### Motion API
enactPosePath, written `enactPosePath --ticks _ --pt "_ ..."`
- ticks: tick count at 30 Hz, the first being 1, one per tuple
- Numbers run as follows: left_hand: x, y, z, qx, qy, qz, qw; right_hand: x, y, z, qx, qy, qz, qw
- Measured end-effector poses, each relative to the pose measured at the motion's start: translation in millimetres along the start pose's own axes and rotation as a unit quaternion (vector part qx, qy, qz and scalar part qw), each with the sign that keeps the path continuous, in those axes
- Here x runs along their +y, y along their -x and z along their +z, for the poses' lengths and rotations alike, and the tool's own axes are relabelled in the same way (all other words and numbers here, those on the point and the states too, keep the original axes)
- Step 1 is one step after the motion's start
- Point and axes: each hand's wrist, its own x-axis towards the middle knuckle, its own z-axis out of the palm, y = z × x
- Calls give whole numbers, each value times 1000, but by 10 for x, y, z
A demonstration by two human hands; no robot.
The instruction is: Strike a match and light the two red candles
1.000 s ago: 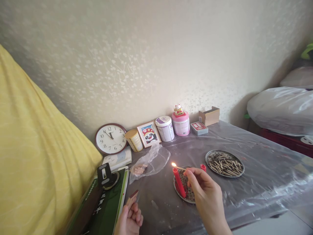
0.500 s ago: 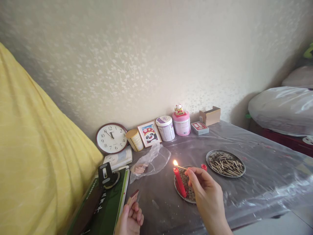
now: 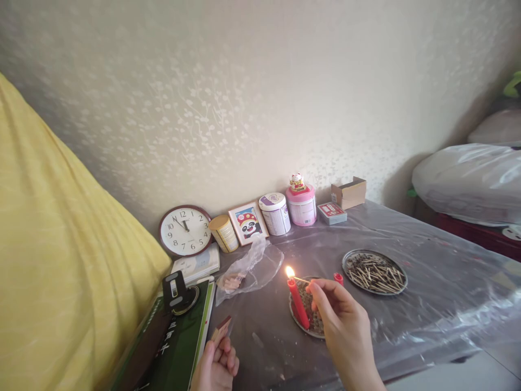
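Note:
A burning match [image 3: 300, 279] is pinched between the thumb and fingers of my right hand [image 3: 344, 320], its flame at the top of a red candle [image 3: 299, 304]. This candle stands, slightly tilted, on a round metal plate [image 3: 296, 321] with dark bits on it. Behind my fingers shows the top of a second red candle [image 3: 338, 278], its lower part hidden. Low in the view, my left hand [image 3: 217, 364] is closed on a small matchbox [image 3: 222, 329], held clear of the candles.
Another round plate [image 3: 345, 271] right of my hand holds many used matches [image 3: 374, 272]. A clear plastic bag [image 3: 252, 271] lies behind the left hand. Along the wall stand a clock [image 3: 185, 231], a panda picture [image 3: 249, 222] and tins [image 3: 275, 214]. A green book [image 3: 183, 336] lies left.
Almost nothing differs. The match flame stays at the candle's top, and both hands keep their hold; the view has shifted very slightly.

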Motion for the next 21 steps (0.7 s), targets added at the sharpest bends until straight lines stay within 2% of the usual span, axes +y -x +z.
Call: enactPosePath --ticks 6,12,21 --pt "-8 -25 -16 27 -4 -4 1000 -25 -27 -76 0 -11 -15 1000" --pt "-16 -22 21 37 -12 -1 999 33 -176 -328 31 28 -30 999" --pt "-36 60 123 36 -34 28 998 -25 -318 -683 83 117 -46 989"
